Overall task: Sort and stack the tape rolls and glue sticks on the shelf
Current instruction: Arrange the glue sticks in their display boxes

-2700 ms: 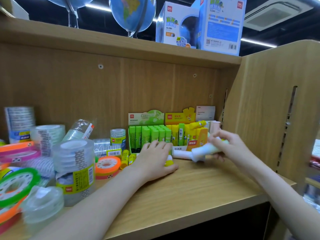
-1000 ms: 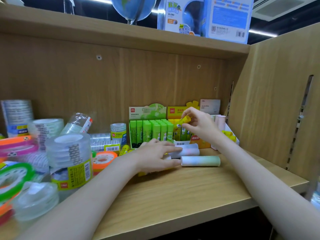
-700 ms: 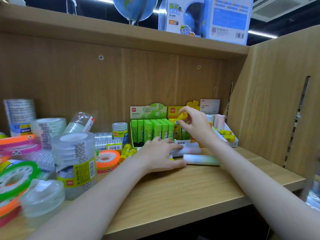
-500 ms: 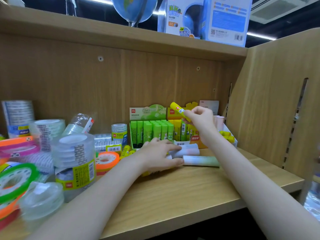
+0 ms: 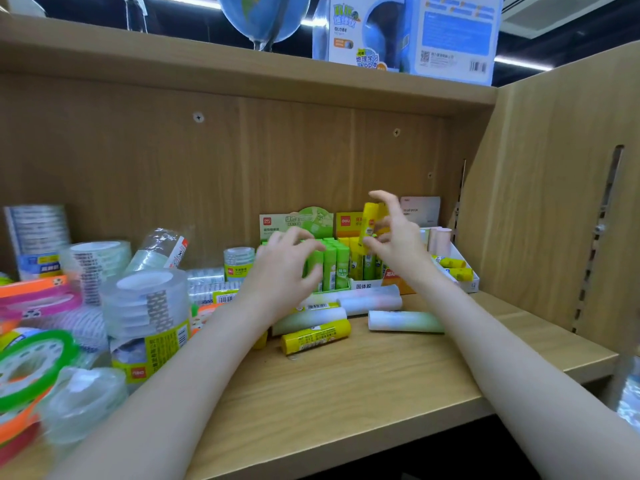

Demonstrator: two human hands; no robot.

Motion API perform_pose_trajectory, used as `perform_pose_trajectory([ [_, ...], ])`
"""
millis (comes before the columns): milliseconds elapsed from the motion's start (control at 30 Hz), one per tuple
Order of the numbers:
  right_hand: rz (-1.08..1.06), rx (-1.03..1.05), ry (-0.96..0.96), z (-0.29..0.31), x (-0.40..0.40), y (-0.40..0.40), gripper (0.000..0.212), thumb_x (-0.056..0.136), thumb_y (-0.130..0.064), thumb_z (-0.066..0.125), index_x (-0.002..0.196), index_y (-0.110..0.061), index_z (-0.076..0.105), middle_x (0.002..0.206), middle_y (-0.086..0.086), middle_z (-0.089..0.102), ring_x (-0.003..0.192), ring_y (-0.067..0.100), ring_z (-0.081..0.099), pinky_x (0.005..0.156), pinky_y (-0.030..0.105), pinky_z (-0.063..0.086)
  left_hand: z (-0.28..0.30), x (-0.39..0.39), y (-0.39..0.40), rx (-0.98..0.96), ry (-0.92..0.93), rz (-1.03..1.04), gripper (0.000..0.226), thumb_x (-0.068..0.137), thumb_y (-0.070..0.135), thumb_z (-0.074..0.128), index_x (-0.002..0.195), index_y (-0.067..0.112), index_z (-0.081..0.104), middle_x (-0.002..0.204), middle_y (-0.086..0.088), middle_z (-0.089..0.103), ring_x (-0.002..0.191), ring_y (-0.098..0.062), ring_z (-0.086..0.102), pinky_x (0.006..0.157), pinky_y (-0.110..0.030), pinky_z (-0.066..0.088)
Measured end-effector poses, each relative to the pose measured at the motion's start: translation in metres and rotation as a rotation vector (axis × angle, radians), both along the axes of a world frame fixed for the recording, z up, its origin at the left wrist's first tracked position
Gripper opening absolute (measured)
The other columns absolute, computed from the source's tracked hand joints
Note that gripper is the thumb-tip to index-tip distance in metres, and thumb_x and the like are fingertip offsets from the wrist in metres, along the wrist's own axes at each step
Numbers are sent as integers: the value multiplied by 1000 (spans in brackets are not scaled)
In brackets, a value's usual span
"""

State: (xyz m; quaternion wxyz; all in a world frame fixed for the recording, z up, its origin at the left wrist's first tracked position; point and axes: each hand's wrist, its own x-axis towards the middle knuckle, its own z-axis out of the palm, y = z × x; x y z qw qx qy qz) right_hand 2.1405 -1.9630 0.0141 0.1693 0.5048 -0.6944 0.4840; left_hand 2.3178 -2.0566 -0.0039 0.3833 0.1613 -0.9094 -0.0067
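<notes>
Shelf (image 5: 363, 386): pale wood-grain board, matt and smooth, likely laminate though the view cannot settle it. Tape rolls (image 5: 147, 299) toward its left edge: clear glossy plastic film with printed paper labels. Neon reels (image 5: 34, 362): shiny plastic. Yellow glue stick (image 5: 315, 336) lying loose: smooth plastic, slight sheen. Display boxes (image 5: 298, 221) against the back panel: printed card. Slotted upright (image 5: 602, 230) in the right wall: metal.

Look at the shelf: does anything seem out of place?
Yes. A yellow glue stick and several pale glue sticks lie loose on the shelf board, outside the display boxes where others stand upright.
</notes>
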Motion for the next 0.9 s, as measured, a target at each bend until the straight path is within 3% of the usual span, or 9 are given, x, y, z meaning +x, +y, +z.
perform_pose_trajectory([
  [67,-6,69,122,-3,3,-6,48,81,-6,67,122,-20,45,82,3,58,68,21,60,74,34,53,0,3,-5,34,34,58,39,88,26,49,126,16,55,129,-3,48,115,-25,41,100,-42,36],
  [200,-58,151,273,-11,0,-16,26,82,-11,67,105,-8,55,90,6,58,80,25,56,77,38,48,-4,5,-11,86,-130,173,53,89,23,51,140,25,38,144,7,35,127,-22,30,106,-40,31],
  [300,-145,247,432,-16,-3,-22,30,88,-13,61,118,-9,58,115,8,53,108,24,43,85,31,38,-6,5,-10,96,-202,197,57,89,26,50,143,30,31,149,10,27,132,-20,25,106,-40,28],
  [400,-226,301,501,-17,-3,-25,39,91,-11,53,130,-16,53,130,6,45,120,27,35,91,37,33,-6,4,-10,113,-245,210,61,88,26,50,145,30,27,151,9,22,133,-23,25,106,-41,28],
  [667,-324,460,468,-13,-1,-29,61,84,5,45,136,-26,45,137,4,35,129,24,27,107,41,19,-7,3,-10,169,-266,163,66,89,24,49,148,29,19,153,5,18,131,-27,28,108,-43,31],
  [800,-350,385,396,-17,-9,-17,70,82,7,43,142,-30,35,144,5,32,132,25,28,111,43,15,-7,2,-10,168,-250,164,65,89,24,48,147,29,20,153,4,19,130,-27,30,107,-41,31],
  [900,-416,390,310,-14,-19,-7,51,92,-13,47,141,-24,37,140,3,41,129,25,33,109,42,20,-6,1,-9,170,-247,162,64,90,25,48,147,28,21,152,4,19,130,-27,30,107,-41,31],
])
